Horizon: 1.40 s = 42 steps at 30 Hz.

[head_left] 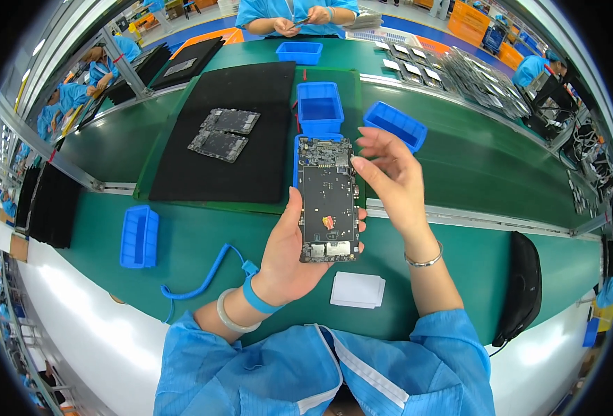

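My left hand [284,251] grips a long black circuit board [327,194] from its left side and below, fingertips showing at the right edge. The board is tilted up over the green table; it bears dense parts along its top, silver patches at the bottom and a small red-yellow sticker [329,222]. My right hand [394,173] is by the board's upper right corner, thumb tip close to the edge, fingers bent and apart, with nothing seen between them. Whether the thumb touches the board, I cannot tell. A blue wrist strap [259,297] is round my left wrist.
Beyond the board, a black mat [216,173] carries a pair of circuit boards [223,134]. Blue bins [319,107] stand nearby, another bin [139,236] at left. A white card [357,289], coiled blue cord [206,281] and black pouch [520,291] lie nearer. A co-worker's hands [303,21] work opposite.
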Tool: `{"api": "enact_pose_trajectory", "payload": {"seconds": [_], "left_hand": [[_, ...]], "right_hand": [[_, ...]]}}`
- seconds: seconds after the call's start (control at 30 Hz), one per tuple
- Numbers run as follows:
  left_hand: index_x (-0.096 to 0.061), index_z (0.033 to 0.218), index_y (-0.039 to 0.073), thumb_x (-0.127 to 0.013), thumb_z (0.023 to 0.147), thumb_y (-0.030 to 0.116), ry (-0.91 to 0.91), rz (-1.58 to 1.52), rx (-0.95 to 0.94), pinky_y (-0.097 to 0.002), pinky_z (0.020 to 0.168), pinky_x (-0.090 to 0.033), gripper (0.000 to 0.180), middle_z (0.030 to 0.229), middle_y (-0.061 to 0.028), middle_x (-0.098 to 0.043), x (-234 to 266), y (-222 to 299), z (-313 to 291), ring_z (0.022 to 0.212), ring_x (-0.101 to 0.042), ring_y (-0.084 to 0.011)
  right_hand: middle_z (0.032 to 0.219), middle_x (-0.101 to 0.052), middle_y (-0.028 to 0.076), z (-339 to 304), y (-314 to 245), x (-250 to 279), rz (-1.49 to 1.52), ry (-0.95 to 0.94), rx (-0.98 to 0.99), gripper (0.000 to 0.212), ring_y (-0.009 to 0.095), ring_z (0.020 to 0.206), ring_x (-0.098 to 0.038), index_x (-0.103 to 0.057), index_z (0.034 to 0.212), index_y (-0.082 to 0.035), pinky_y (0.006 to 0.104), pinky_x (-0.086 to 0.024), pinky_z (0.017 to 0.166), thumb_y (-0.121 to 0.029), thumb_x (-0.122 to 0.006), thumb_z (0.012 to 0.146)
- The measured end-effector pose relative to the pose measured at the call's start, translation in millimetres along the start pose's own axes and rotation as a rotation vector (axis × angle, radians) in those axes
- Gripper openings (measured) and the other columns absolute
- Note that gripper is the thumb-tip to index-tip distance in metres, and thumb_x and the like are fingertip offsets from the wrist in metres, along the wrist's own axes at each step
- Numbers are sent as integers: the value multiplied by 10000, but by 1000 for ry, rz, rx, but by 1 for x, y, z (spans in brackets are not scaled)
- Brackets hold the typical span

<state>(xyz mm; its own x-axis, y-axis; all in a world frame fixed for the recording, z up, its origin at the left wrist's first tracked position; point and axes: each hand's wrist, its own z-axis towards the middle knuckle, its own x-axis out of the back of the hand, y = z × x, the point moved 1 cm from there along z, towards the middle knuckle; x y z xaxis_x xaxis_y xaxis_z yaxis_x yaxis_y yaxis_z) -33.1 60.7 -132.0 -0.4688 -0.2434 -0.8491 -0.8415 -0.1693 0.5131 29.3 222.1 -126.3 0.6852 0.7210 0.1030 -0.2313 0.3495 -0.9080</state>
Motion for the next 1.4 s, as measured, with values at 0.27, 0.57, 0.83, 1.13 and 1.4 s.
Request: {"api": "enact_pose_trajectory", "payload": {"seconds": [0.27,0.57,0.83,1.13,1.4], "left_hand": [[-439,1281,130,-206,965,571,0,-66,-73,-413,829,-507,591,1144,-68,-581,3,3,-2,1008,-592,-208],[-436,1283,167,-188,977,546,76,-84,-69,-416,829,-509,547,1145,-46,-580,-2,14,-1,1011,-596,-201],[-442,1268,153,-180,977,547,8,-123,-59,-434,842,-503,555,1142,-49,-576,8,13,3,1008,-593,-206],[-454,1246,132,-204,973,551,41,-96,-6,-417,816,-515,558,1059,-54,-595,7,3,3,964,-603,-198],[-463,1237,124,-210,972,554,12,-3,-17,-389,790,-523,565,1045,-48,-583,6,1,7,951,-595,-183]], "right_hand": [[1201,-600,83,-8,-35,-6,-723,-249,613,356,291,1176,-482,-620,1117,-30,465,-320,935,-122,-677,778],[949,-689,83,-17,-38,-16,-729,-294,585,389,249,1136,-536,-581,1189,-19,415,-304,907,-75,-628,808],[923,-686,39,-13,-27,-12,-387,-260,462,323,233,1026,-572,-646,1087,-67,389,-352,865,-37,-668,766],[950,-592,47,-15,-21,-8,-553,-235,404,238,245,945,-507,-661,941,-70,372,-351,826,-44,-717,711],[797,-592,43,-12,-28,-6,-565,-270,303,168,239,828,-523,-625,822,-72,355,-353,775,-46,-726,690]]}}
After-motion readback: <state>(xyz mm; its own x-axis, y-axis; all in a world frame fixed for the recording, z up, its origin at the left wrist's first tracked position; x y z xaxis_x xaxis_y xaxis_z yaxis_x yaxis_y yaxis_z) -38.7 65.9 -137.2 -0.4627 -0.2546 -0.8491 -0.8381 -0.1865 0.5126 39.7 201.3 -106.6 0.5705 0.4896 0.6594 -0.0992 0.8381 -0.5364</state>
